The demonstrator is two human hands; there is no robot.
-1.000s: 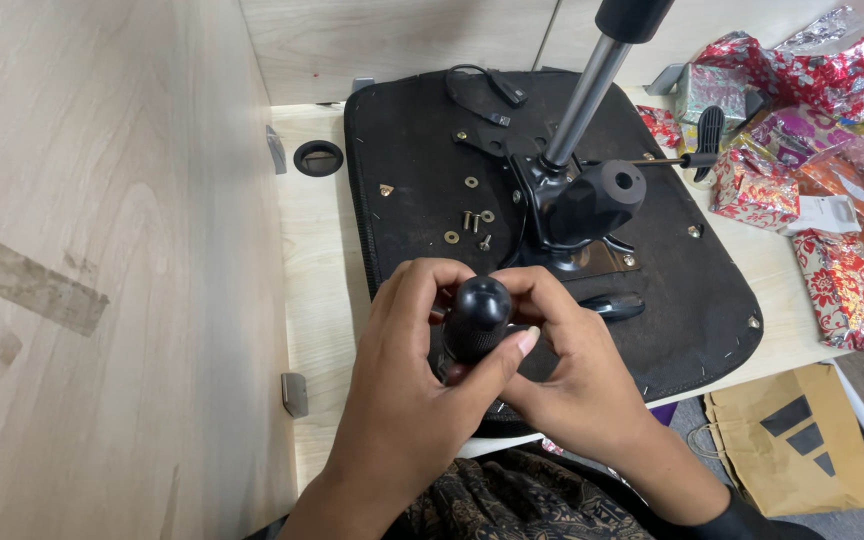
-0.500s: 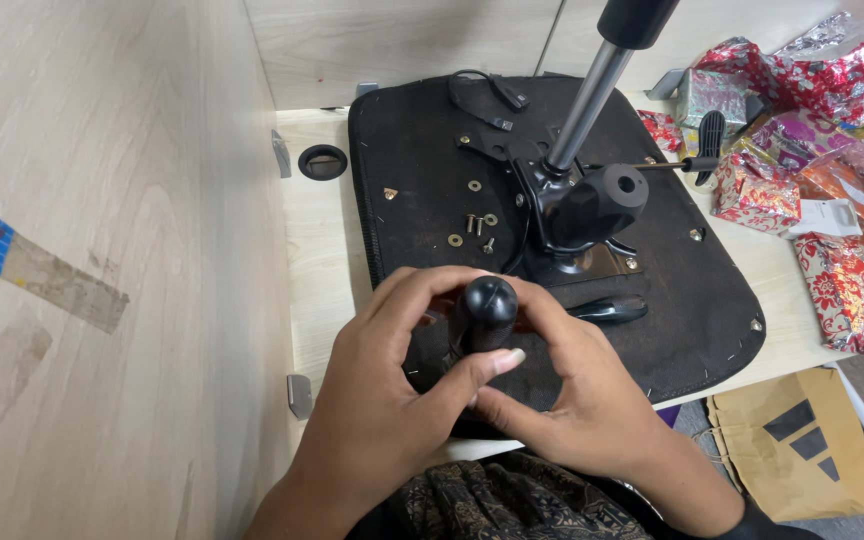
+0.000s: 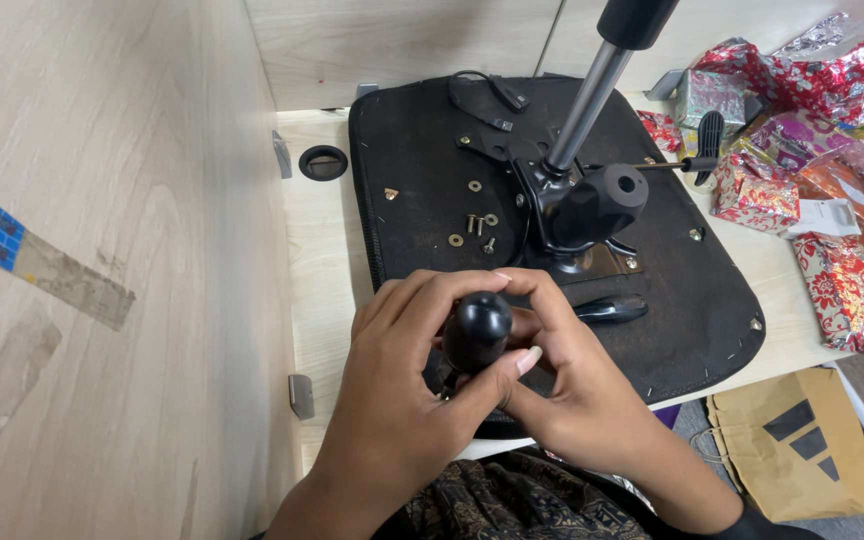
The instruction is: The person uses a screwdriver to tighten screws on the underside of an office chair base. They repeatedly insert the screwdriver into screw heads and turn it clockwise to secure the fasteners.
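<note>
Both my hands close around a round black knob (image 3: 477, 330) over the near part of an upturned black chair seat (image 3: 422, 170). My left hand (image 3: 402, 400) wraps it from the left, thumb under the knob. My right hand (image 3: 582, 390) holds it from the right, fingers curled over the top. On the seat sits a black tilt mechanism (image 3: 587, 210) with a silver gas cylinder (image 3: 587, 105) rising from it. Loose screws and washers (image 3: 477, 228) lie on the seat left of the mechanism. A black lever handle (image 3: 612, 310) lies just right of my hands.
A light wood panel (image 3: 102, 250) with blue tape stands along the left. Shiny red and patterned wrapped parcels (image 3: 802, 140) crowd the right of the table. A brown paper bag (image 3: 807, 445) lies at lower right. A black round grommet (image 3: 323, 162) is set in the tabletop.
The view has tilted slightly. My fingers have shifted around the knob, which stays in nearly the same spot over the seat.
</note>
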